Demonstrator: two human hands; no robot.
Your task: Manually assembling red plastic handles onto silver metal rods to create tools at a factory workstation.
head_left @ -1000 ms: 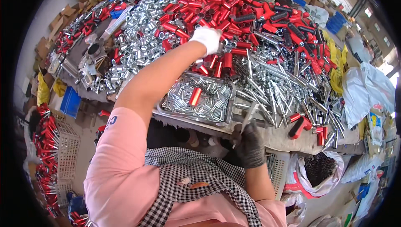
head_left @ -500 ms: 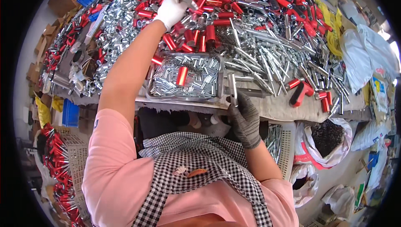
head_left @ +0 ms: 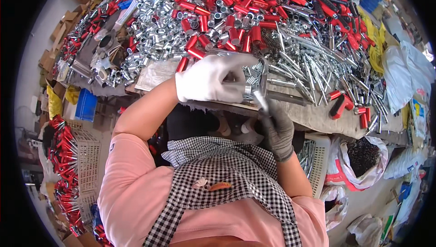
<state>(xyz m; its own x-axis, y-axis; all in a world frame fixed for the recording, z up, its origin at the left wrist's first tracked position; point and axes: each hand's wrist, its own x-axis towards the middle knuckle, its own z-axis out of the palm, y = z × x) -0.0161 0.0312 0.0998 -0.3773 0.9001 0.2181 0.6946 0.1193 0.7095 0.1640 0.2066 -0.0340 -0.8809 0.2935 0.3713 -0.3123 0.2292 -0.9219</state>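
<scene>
My left hand (head_left: 211,79), in a white glove, has its fingers closed on a short silver sleeve (head_left: 248,89) at the front edge of the table. Just beside it, my right hand (head_left: 278,131) in a grey glove grips a silver metal tube (head_left: 260,101) pointing up toward that sleeve. The two parts are very close; blur keeps me from telling whether they touch. Behind my left hand is a metal tray (head_left: 264,74) of small silver pins, mostly covered by the glove.
Red sleeves (head_left: 234,35) lie heaped at the back, silver collars (head_left: 156,29) to their left. Long metal rods (head_left: 313,72) spread over the right side, with red-and-black handles (head_left: 338,15) behind. Below the table stand crates (head_left: 88,165) and a sack of dark springs (head_left: 363,156).
My left hand has come back from the red sleeve pile to the front edge, bringing a silver sleeve to the tube. My right hand still holds the tube, now tilted.
</scene>
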